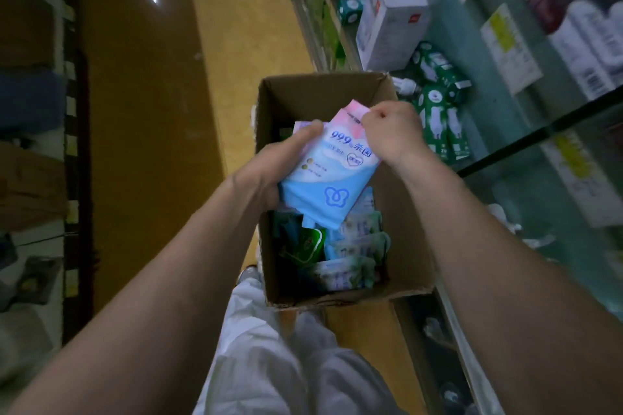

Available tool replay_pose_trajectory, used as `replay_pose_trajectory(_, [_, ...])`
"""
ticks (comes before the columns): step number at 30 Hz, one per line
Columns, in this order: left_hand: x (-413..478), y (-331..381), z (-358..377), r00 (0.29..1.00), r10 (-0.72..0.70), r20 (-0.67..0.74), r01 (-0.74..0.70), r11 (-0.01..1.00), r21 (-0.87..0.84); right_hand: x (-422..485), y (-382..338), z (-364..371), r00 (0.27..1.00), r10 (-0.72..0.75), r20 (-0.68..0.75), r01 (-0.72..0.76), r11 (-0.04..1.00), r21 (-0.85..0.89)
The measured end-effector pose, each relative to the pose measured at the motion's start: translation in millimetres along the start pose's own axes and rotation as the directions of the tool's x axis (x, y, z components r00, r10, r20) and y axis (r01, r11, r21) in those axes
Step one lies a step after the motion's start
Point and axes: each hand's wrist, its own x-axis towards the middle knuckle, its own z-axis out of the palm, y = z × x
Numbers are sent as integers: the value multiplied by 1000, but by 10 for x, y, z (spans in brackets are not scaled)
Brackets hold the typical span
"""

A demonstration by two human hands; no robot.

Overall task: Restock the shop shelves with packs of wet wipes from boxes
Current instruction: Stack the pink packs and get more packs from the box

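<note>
From the head view, looking down, I hold one pack (332,165) of wipes in both hands, just above the open box (408,239). My left hand (279,162) grips it from the left: the thumb lies over the upper left edge and the fingers are wrapped under it, out of sight. My right hand (392,135) is curled tight, pinching the pack's far right corner at the pink end. I cannot tell how much of the load that pinch carries.

The pack's long axis runs away from me and leans a little to the right, with the blue end near me and the pink end far. Its printed face is turned up toward me. It is clear of the other packs (350,246), which lie jumbled in the bottom of the box.

The shelf (488,118) lies to my right, its glass edge close beside the box's right wall. It carries green cartons (438,118) just past my right hand and a white carton (391,17) farther along. So the pack has to travel rightward, across the box wall, and my right hand is the nearer one to the shelf. I judge it should lead while the left lets go. The pink end already points roughly toward the green cartons, so little turning seems needed. Motion blur keeps me from making out any free gap on the shelf.
</note>
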Motion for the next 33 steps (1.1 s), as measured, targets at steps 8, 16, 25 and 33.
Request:
replay_pose_trajectory(8, [-597,-230,-417,996,83,-29,-87,955,-282,-519,-683,321,997,-4,77,-20,950,310])
replay_pose_trajectory(16, [-1277,-426,-1093,931,110,-349,-277,836,-474,-1303,-1317,797,901,-179,395,52,949,312])
replay_pose_trajectory(25, [-2208,-975,-2138,835,67,-546,-457,637,-621,-2309,-2116,1540,682,-367,632,186,923,336])
replay_pose_trajectory(33, [-3229,-1634,-3320,651,58,-757,-696,444,-564,-3657,-2955,2363,506,-530,680,324,848,419])
